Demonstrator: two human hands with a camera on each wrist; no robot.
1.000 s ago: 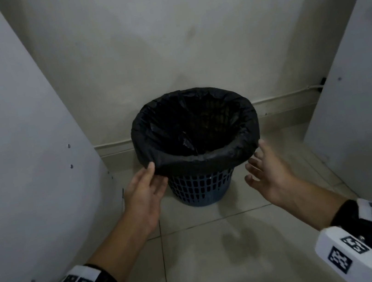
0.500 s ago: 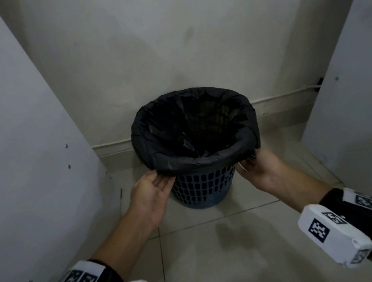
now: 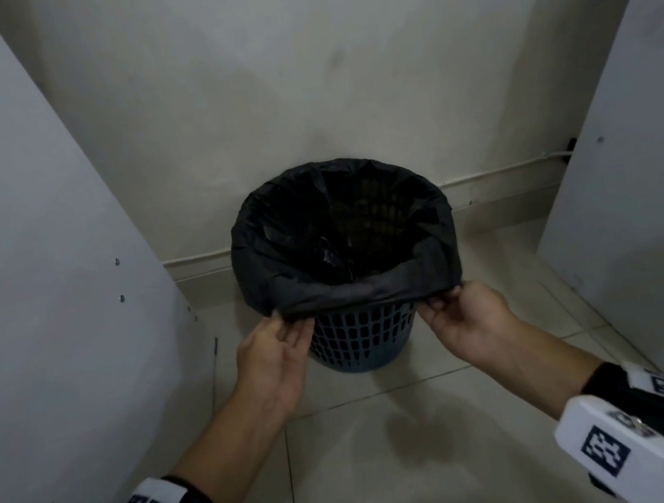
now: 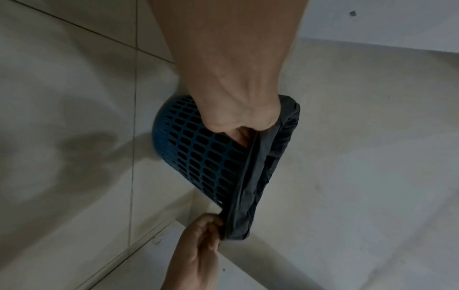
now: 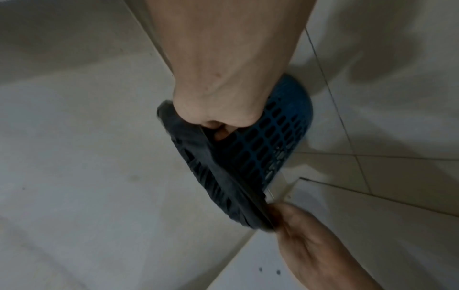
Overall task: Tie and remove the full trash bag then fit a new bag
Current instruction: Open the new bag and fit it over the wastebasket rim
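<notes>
A blue slotted plastic bin (image 3: pixel 361 341) stands on the tiled floor by the back wall, lined with a black trash bag (image 3: pixel 349 291) whose edge is folded down over the rim. My left hand (image 3: pixel 286 329) pinches the folded hem at the near left, and my right hand (image 3: pixel 443 301) pinches it at the near right. Seen from the left wrist, the left hand (image 4: pixel 243 129) has fingers tucked under the black hem (image 4: pixel 250 176) against the bin (image 4: pixel 198 153). Looking from the right wrist, the right hand (image 5: pixel 221 127) curls under the hem (image 5: pixel 223 176) beside the bin (image 5: pixel 278 137). The bag's inside is dark.
White panels stand close on the left (image 3: pixel 27 297) and right (image 3: pixel 635 184), leaving a narrow bay. The back wall (image 3: pixel 296 84) carries a thin cable (image 3: pixel 503 171) above the skirting. Tiled floor (image 3: pixel 395 457) lies in front of the bin.
Both hands have closed in from beside the bin to the bag's folded hem and taken hold of it, left at the near left, right at the near right.
</notes>
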